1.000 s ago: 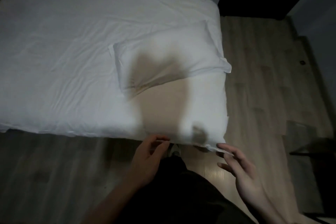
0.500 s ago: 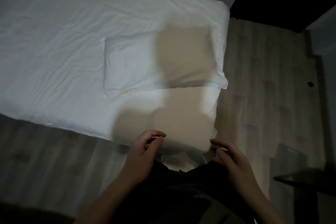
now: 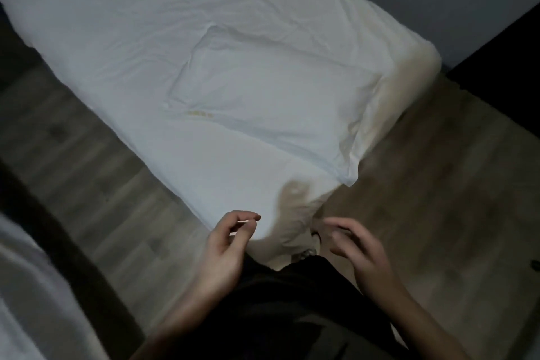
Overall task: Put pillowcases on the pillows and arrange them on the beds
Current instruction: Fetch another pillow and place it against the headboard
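Because the pillow [image 3: 271, 102] lies flat on the bed [image 3: 117, 23] close to the near corner, everything about the coming move turns on where it sits relative to the two hands. It is already in a white pillowcase, whose open, slack end trails toward the mattress edge on the right and slightly overhangs it. Its long axis runs diagonally across the view, from the upper left down toward the lower right, roughly in line with the bed's end edge.

From the pillow outward: a strip of bare sheet separates its near long side from the corner of the mattress, and both hands hover just beyond that corner, apart from the pillow and touching nothing. The left hand [image 3: 225, 245] has its fingers [image 3: 248, 218] loosely curled with thumb and forefinger narrowly apart, holding nothing. The right hand [image 3: 359, 251] is half open, fingers spread and relaxed, also empty. The pillow lies ahead of and above both hands; the right hand looks nearer to the slack open end, the left nearer the long near side.

A second bed's white edge [image 3: 26, 286] shows at lower left, across the wooden floor [image 3: 87, 169].
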`<action>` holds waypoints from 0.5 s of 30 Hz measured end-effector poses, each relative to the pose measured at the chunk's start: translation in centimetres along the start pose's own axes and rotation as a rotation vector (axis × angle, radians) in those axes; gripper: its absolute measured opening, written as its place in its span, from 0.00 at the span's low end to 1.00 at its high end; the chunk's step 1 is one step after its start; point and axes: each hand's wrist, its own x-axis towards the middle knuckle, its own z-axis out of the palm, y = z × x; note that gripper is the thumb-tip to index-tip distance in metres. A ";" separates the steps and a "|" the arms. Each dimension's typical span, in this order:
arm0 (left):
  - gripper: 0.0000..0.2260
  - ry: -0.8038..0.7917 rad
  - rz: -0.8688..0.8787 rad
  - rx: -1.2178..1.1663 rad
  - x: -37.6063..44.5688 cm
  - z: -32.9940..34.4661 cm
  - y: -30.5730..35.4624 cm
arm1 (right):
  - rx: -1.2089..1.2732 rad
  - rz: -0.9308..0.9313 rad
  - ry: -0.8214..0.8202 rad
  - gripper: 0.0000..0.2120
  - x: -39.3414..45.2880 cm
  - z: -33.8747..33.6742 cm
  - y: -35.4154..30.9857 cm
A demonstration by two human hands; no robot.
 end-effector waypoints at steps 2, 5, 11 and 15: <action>0.07 0.048 -0.018 -0.036 -1.3 1.4 0.1 | 0.002 -0.022 -0.044 0.26 0.8 -1.6 -0.8; 0.07 0.126 -0.031 -0.055 -2.8 1.6 0.0 | -0.025 -0.040 -0.084 0.32 2.2 -2.7 -1.3; 0.11 0.230 -0.052 -0.126 -3.6 1.3 -0.6 | -0.054 -0.030 -0.226 0.16 4.2 -2.1 -2.1; 0.07 0.200 -0.052 -0.099 -2.3 2.1 -0.8 | -0.086 -0.015 -0.215 0.10 5.0 -2.6 -1.7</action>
